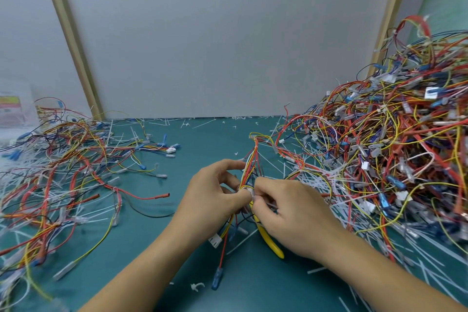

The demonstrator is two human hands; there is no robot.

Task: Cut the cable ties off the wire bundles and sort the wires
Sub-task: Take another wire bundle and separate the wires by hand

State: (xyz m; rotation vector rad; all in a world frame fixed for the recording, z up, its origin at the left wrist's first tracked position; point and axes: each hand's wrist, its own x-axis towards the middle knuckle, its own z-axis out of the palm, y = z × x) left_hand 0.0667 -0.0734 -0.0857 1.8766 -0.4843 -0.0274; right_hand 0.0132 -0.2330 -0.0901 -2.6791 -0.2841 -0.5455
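Forearms converge as the left hand (215,194) and right hand (291,215) meet, fingertips pinching one wire bundle (255,157).

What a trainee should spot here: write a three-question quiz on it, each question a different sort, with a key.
1. True or false: the yellow-handled cutters lie on the left heap of loose wires.
2. Which heap is taller? A) the left one B) the right heap of tangled wires
3. Fill in: the left hand grips the small bundle of coloured wires above the ____ work mat.
Key: 1 false, the right hand holds them; 2 B; 3 green.
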